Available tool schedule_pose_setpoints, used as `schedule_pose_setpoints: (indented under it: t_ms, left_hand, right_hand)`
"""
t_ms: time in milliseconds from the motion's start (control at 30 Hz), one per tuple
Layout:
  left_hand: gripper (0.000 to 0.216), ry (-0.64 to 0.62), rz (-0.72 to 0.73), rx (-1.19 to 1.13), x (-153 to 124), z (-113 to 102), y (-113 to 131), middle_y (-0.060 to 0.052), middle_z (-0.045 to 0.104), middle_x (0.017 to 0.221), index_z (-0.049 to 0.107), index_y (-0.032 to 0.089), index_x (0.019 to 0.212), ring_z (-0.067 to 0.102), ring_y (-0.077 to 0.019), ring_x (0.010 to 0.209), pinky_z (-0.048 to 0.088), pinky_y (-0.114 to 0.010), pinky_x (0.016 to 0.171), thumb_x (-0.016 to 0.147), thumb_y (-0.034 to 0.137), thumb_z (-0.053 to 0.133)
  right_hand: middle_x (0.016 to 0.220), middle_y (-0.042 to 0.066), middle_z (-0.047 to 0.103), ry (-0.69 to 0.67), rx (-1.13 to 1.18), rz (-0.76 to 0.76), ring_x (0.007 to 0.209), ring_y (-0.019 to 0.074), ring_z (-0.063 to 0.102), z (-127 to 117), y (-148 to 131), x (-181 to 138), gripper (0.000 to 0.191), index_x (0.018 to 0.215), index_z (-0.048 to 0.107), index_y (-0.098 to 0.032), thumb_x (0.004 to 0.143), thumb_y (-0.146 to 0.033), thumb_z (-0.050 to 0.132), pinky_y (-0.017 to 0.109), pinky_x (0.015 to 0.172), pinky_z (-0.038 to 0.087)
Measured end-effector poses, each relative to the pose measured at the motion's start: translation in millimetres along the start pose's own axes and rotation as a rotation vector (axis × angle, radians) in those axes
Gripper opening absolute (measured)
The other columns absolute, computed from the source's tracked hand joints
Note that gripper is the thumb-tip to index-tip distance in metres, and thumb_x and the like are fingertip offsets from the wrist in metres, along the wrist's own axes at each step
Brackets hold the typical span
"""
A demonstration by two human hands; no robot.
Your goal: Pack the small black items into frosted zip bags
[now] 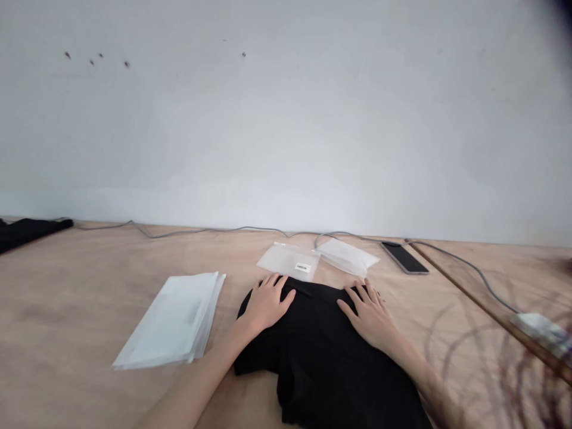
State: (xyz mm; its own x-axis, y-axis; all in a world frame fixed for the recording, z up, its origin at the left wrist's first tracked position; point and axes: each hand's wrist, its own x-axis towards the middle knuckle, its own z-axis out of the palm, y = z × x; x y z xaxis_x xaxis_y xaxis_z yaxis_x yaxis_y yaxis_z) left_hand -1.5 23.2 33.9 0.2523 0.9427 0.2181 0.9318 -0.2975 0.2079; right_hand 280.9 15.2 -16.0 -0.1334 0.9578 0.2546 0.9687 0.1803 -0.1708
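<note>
"Wall (pixel 286 131) at the back is pale, with some small dark marks (pixel 126 64) in it; and below it, what is the surface?"

"It is a bench (pixel 67 310) of light brown colour, and a grey cable (pixel 250 227) runs along its back (not very straight, I must say)."

"Which containers do you see there?"

"At the left lies a stack of translucent plastic bags (pixel 167 322). Near the middle is a labelled bag (pixel 279 260), and at its right a second bag (pixel 348 256). Whether something is inside them, I cannot tell."

"And where is the black garment (pixel 330 351)?"

"On the bench, just nearer to the person than these two bags. The left hand (pixel 268 301) lies flat on its far left part, the right hand (pixel 369 313) on its far right part; both are wide, with fingers apart."

"What else is near?"

"A phone (pixel 404 258) with dark screen lies right of the second bag."
</note>
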Motion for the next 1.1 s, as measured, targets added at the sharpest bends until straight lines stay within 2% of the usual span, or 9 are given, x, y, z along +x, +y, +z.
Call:
schedule_pose_setpoints:
  t_ms: [467,1100]
  left_hand:
    - [0.052,0.004,0.0,0.0,-0.5,-0.1,0.3,-0.012,0.057,0.148,0.056,0.019,0.14,0.05,-0.027,0.138,0.04,-0.044,0.112,0.101,0.047,0.036]
    - [0.052,0.004,0.005,-0.001,0.6,-0.4,1.2,-0.013,0.057,0.148,0.056,0.018,0.14,0.05,-0.0286,0.138,0.04,-0.048,0.113,0.101,0.046,0.037]
  right_hand:
    - [0.156,0.013,0.048,-0.017,0.016,-0.003,0.152,0.0401,0.026,-1.2,-0.4,1.5,0.061,0.141,0.055,-0.019,0.1,-0.057,0.031,0.061,0.118,0.035]
    - [0.151,0.011,0.054,-0.008,-0.004,-0.007,0.147,0.0378,0.036,-3.4,-0.9,1.2,0.061,0.14,0.055,-0.019,0.1,-0.058,0.032,0.058,0.118,0.036]
